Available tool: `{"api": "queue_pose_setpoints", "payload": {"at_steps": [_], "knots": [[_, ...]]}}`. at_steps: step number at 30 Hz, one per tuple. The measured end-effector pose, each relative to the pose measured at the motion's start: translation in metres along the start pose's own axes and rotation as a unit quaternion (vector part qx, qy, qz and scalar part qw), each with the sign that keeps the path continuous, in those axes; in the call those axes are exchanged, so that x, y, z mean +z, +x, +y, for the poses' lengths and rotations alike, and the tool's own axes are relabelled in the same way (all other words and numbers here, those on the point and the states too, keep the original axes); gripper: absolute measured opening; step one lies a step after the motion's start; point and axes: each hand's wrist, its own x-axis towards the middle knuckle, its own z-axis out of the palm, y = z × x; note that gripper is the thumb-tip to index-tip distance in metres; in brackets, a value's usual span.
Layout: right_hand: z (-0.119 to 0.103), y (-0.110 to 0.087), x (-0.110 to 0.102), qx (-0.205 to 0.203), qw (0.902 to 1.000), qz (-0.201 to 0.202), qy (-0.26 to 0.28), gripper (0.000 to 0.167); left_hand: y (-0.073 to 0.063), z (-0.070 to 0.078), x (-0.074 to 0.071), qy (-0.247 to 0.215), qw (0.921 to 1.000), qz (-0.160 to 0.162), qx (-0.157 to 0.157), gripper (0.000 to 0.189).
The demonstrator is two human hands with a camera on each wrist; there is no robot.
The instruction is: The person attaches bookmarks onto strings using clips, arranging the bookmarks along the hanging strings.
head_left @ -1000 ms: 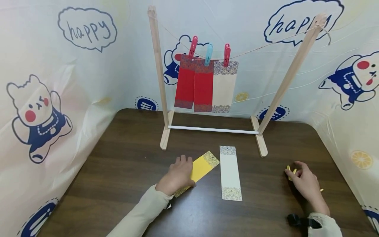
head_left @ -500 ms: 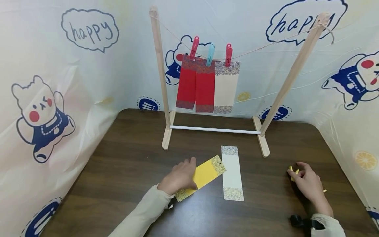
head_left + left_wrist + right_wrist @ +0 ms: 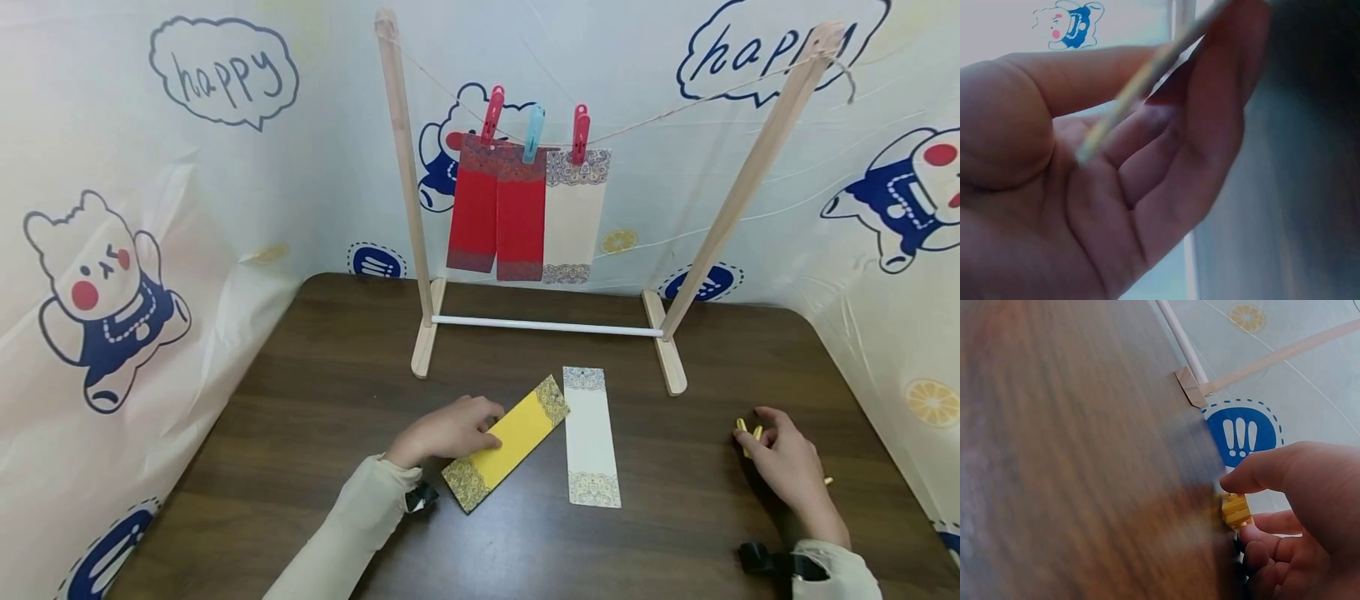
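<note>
My left hand (image 3: 453, 429) pinches a yellow bookmark (image 3: 517, 433) with patterned ends, thumb on its face and fingers beneath. In the left wrist view the bookmark (image 3: 1129, 94) shows edge-on between thumb and curled fingers. Just right of it, a white bookmark (image 3: 591, 437) lies flat on the table, and the yellow one's far corner comes right up to its edge. At the table's right side, my right hand (image 3: 787, 467) holds a yellow clothespin (image 3: 746, 437). The right wrist view shows this clothespin (image 3: 1236, 511) between thumb and fingers. A yellow tip (image 3: 828, 481) sticks out beside that wrist.
Behind the hands stands a wooden rack (image 3: 410, 208) with a string (image 3: 660, 115) across its top. Two red bookmarks (image 3: 521, 221) and a cream one (image 3: 573, 221) hang there from red and blue clothespins (image 3: 534, 133). A white rod (image 3: 547, 326) joins the rack's feet.
The left hand has turned the yellow bookmark, shifting it right and up from the tabletop's near side; its lower patterned end now shows fully. The right hand stays with the clothespin.
</note>
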Motion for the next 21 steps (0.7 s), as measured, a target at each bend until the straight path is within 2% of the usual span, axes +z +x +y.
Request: {"api": "queue_pose_setpoints", "payload": {"at_steps": [6,12,21], "knots": [[0.001,0.001,0.000,0.001,1.0000,-0.004,-0.003,0.056,0.002,-0.006,-0.004,-0.051,0.9986,0.010,0.012,0.007],[0.000,0.001,-0.001,0.003,1.0000,-0.004,-0.002,0.056,0.005,-0.010,-0.005,-0.061,0.9978,0.024,0.010,0.008],[0.000,0.000,0.000,-0.001,1.0000,0.006,0.000,0.055,0.007,-0.013,-0.008,-0.091,0.9948,0.039,0.025,0.005]]}}
